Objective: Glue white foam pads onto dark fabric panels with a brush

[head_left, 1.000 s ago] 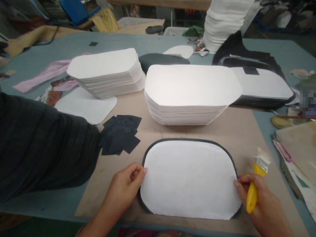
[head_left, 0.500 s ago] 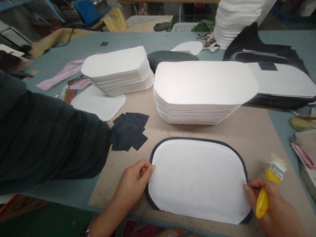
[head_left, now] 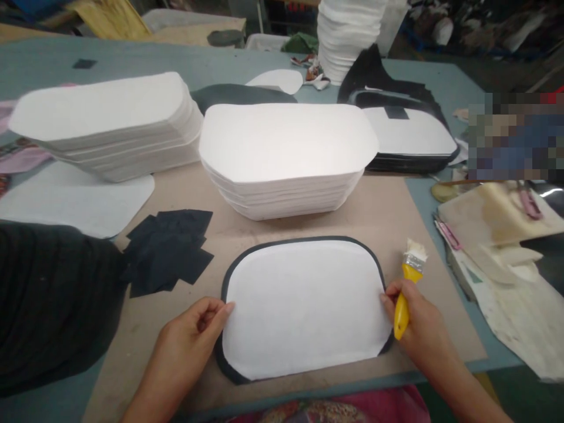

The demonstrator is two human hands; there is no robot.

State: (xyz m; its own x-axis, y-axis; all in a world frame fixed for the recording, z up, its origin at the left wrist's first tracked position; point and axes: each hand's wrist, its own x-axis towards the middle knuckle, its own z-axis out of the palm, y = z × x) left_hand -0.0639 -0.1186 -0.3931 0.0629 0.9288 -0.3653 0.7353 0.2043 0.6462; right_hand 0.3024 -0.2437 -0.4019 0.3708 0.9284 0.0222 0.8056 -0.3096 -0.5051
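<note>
Head view, lower centre: the black-edged white panel (head_left: pixel 304 308) lies lengthwise between the left hand (head_left: pixel 185 335), pinching one end, and the right hand (head_left: pixel 423 320), gripping a yellow brush (head_left: pixel 401 317) and touching the other.

Magenta garment (head_left: pixel 390 405) — partly patterned — forearms (head_left: pixel 460 379) bare.

At six o'clock the panel (head_left: pixel 304 305) looks smooth, matt and papery, its dark rim (head_left: pixel 225 285) matt too. Towards four, the brush (head_left: pixel 412 273) has a glossy yellow plastic handle (head_left: pixel 400 318), a shiny metal band (head_left: pixel 415 262) and rough bristles (head_left: pixel 415 249) (crusted, by the look of them). The stack (head_left: pixel 286 141) at twelve is smooth, matt white; the squares (head_left: pixel 167 249) near nine, matt black.
</note>
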